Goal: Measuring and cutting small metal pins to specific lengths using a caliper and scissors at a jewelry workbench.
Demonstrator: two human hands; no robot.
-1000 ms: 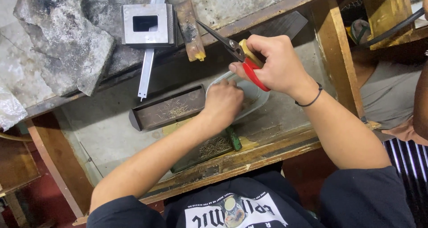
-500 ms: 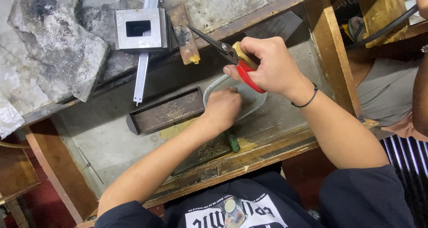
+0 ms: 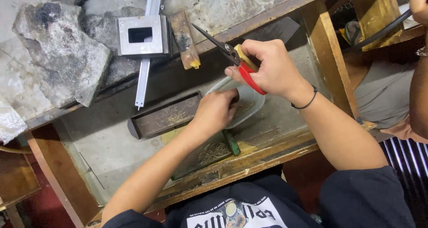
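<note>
A clear, shallow plastic container [image 3: 249,104] sits in the wooden bench drawer, with thin wire bits inside. The left hand [image 3: 215,110] reaches into it, fingers curled; whether they pinch anything cannot be told. Above it, the right hand [image 3: 267,67] grips red-handled pointed snips [image 3: 232,54]. Just to the left lies a dark rectangular metal tray [image 3: 165,116] of wire bits.

Clear glossy plastic tub [image 3: 253,104], rough wood bench [image 3: 249,159]
</note>
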